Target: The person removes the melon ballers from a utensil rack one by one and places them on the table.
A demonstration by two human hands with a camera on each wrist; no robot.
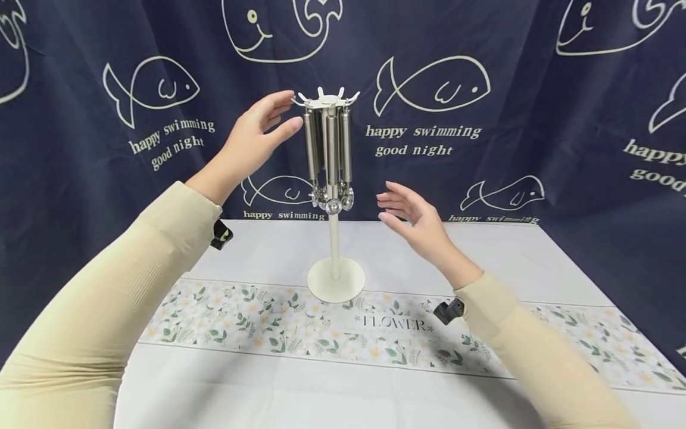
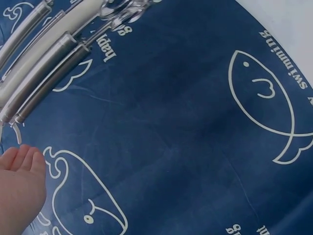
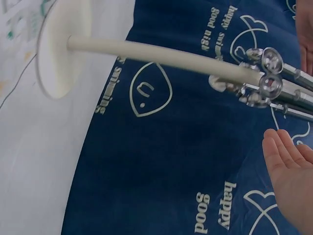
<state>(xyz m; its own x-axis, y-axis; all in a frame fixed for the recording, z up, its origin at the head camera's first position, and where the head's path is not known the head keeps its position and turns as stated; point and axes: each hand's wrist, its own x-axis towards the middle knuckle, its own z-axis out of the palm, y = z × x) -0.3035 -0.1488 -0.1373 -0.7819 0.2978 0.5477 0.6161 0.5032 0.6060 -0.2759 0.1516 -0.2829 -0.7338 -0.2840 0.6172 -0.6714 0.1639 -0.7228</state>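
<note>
A white stand point(image 1: 334, 244) with a round base and a ring of hooks point(image 1: 325, 101) on top is upright on the table. Several shiny metal utensils point(image 1: 332, 149) hang from it, with thick cylinder handles and small rounded heads at the bottom. My left hand point(image 1: 257, 134) is raised at the left of the hooks, fingers slightly bent, fingertips right at the leftmost hook and thumb close to a handle. Lower on the other side, my right hand point(image 1: 415, 217) hovers apart from the stand, palm towards it, fingers relaxed. In the right wrist view the utensil heads point(image 3: 271, 73) lie beyond its fingertips.
A white table point(image 1: 257, 381) carries a floral strip point(image 1: 225, 316) with the word FLOWER, partly under the stand's base point(image 1: 336, 289). Behind it hangs a dark blue curtain point(image 1: 343, 36) with fish drawings. Each wrist wears a black device point(image 1: 449, 310) on a strap.
</note>
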